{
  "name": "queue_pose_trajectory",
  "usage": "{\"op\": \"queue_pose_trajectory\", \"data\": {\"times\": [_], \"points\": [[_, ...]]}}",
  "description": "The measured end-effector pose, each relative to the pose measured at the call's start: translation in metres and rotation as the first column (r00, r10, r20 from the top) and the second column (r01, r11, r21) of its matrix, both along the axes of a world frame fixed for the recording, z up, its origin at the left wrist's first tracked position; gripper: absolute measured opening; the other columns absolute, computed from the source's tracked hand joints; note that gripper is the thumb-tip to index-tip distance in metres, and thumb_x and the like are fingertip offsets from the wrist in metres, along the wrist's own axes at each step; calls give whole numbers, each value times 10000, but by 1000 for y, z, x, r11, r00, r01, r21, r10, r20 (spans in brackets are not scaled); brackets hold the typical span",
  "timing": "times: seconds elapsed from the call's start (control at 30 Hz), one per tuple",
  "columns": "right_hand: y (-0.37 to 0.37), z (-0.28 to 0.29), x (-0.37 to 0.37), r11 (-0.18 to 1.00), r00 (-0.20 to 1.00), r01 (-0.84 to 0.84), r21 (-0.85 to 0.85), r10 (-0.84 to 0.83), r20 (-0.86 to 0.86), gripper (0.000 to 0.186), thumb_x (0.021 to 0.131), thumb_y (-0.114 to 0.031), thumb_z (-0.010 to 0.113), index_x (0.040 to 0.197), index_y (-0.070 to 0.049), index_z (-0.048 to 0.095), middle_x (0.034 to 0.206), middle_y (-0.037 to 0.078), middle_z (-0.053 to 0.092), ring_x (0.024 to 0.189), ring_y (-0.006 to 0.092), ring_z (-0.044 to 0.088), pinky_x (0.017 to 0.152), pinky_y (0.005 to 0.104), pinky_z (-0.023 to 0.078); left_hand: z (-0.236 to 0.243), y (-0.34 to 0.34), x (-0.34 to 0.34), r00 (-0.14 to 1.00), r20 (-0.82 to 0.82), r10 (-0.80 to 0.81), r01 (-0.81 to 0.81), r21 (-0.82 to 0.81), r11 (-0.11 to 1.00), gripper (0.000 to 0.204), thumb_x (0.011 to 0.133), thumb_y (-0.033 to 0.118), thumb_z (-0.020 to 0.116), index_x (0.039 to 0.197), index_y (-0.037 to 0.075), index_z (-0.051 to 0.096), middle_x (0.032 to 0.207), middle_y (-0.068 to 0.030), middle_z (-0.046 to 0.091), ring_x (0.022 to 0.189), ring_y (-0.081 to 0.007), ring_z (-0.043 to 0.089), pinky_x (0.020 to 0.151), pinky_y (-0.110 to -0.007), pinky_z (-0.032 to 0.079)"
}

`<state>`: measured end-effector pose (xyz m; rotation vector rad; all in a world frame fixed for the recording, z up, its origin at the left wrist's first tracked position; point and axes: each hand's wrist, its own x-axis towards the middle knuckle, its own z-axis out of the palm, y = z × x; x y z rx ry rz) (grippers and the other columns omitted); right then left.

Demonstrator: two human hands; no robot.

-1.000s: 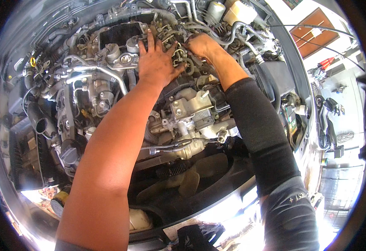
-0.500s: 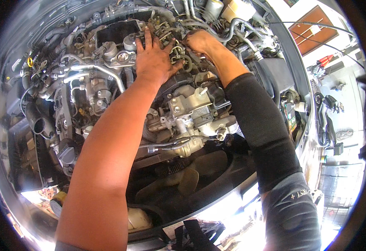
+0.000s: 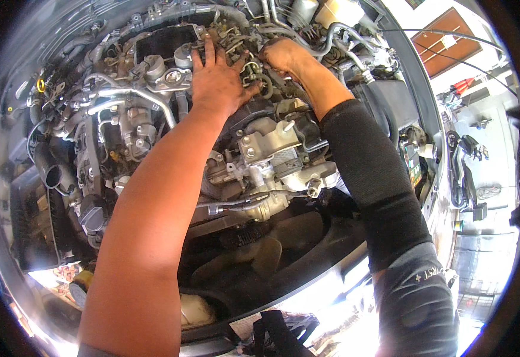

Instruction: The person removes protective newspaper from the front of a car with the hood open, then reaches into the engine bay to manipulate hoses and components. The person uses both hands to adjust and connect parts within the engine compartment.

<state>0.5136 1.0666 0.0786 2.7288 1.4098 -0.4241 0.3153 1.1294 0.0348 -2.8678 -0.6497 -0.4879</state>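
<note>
My left hand (image 3: 218,80) rests with spread fingers on the upper middle of the engine (image 3: 266,140), among metal fittings, pipes (image 3: 159,107) and small hoses. Its fingertips lie beside a round silver housing (image 3: 184,55). My right hand (image 3: 284,56), with a black sleeve on the forearm, is a short way to the right, fingers curled down among the lines and hoses (image 3: 337,38); what they grip is hidden. A bracket with bolts (image 3: 267,143) sits below both hands.
A dark fan (image 3: 260,256) lies below the engine. A black box (image 3: 382,98) and battery (image 3: 413,166) are at the right, a black duct (image 3: 52,172) at the left. A translucent reservoir (image 3: 340,13) is at the back. Beyond the car are hanging black items (image 3: 465,172).
Both hands stay at the same spot on the engine. The whole view has shifted slightly, so the engine and hands appear a little higher in the picture.
</note>
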Motion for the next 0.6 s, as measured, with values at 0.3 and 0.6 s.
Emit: {"op": "queue_pose_trajectory", "data": {"times": [0.3, 0.6], "points": [[2, -4, -2, 996, 998, 66, 57, -65, -14, 365, 890, -230, 582, 1093, -6, 786, 1182, 276, 740, 1083, 408, 744, 922, 468, 585, -2, 1, -1, 998, 56, -23, 21, 20, 1000, 797, 958, 757, 548, 1611, 305, 495, 1574, -235, 507, 1583, -463, 229, 1209, -692, 245], [5, -5, 0, 991, 988, 132, 39, -128, -84, 390, 918, -245, 563, 1155, -22, 778, 1229, 275, 724, 1153, 420, 716, 984, 485, 566, -1, 1, 0, 998, 50, -24, 24, -10, 1000, 786, 957, 749, 559, 1591, 287, 528, 1584, -242, 500, 1581, -467, 242, 1208, -705, 240]]}}
